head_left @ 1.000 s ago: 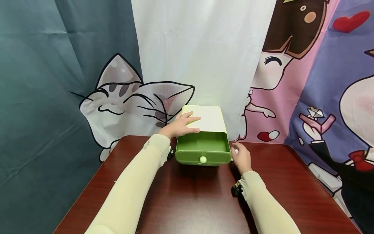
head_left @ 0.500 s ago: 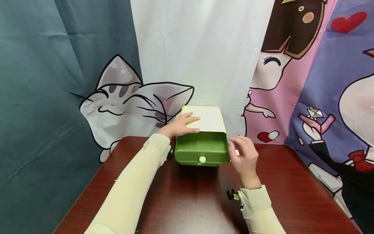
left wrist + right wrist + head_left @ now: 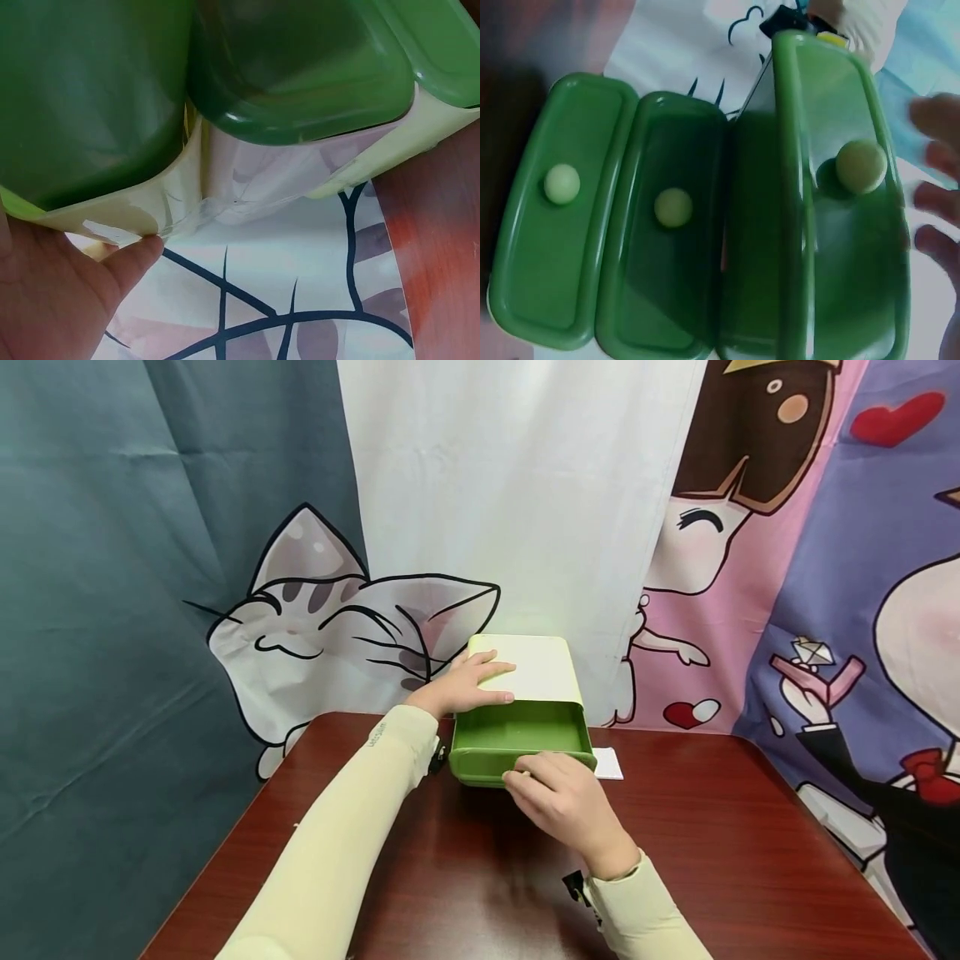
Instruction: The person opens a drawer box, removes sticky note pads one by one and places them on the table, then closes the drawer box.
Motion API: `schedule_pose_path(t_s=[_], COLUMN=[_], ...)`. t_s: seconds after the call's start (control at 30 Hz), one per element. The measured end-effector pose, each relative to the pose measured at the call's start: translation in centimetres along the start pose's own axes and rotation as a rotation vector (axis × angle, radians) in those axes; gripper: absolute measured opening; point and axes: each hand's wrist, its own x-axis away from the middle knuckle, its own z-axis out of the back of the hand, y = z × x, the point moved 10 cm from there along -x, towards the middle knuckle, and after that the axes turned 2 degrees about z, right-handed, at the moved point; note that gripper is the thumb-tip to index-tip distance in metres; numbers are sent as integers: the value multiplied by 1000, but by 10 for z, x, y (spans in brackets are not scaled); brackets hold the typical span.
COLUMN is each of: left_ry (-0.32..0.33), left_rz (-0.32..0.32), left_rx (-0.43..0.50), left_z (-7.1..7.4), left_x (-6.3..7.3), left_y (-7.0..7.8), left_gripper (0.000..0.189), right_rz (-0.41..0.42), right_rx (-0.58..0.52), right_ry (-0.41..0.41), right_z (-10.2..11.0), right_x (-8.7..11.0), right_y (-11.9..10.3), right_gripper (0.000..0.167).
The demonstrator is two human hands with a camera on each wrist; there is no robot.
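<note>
A small drawer unit with a white top (image 3: 536, 664) stands against the backdrop. Its green top drawer (image 3: 521, 728) is pulled out, and the inside that shows holds nothing. My left hand (image 3: 468, 683) rests on the unit's left top edge, fingers spread. In front of the pulled-out drawer is my right hand (image 3: 562, 802), fingers loosely bent, covering the knob in the head view. The right wrist view shows that round pale knob (image 3: 861, 166) with the blurred fingers (image 3: 937, 199) a little apart from it. Below, the middle drawer (image 3: 649, 285) and bottom drawer (image 3: 544, 255) are closed.
A flat white piece (image 3: 608, 764) lies on the reddish-brown table (image 3: 712, 843) just right of the unit. Close behind the unit hangs a cartoon-printed cloth backdrop (image 3: 525, 510).
My right hand has moved from the unit's right side, by the white piece, up and leftward to the front of the top drawer. The left hand and the drawer have stayed put.
</note>
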Motion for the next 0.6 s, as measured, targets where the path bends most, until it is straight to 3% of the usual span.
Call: schedule_pose_path(t_s=[0.13, 0.27, 0.43, 0.6], left_ry=[-6, -13, -13, -31], left_rz=[-6, -4, -5, -20], left_rx=[7, 8, 9, 27], left_z=[1, 2, 2, 0], left_x=[1, 1, 0, 0], left_y=[1, 1, 0, 0], left_gripper=[69, 70, 69, 68], right_rz=[-113, -150, -132, -117], right_rx=[-41, -20, -37, -50], right_ry=[-211, -296, -299, -242], right_z=[-25, -33, -33, -29], right_x=[5, 9, 12, 13], right_y=[4, 6, 6, 8], right_gripper=[14, 17, 15, 13])
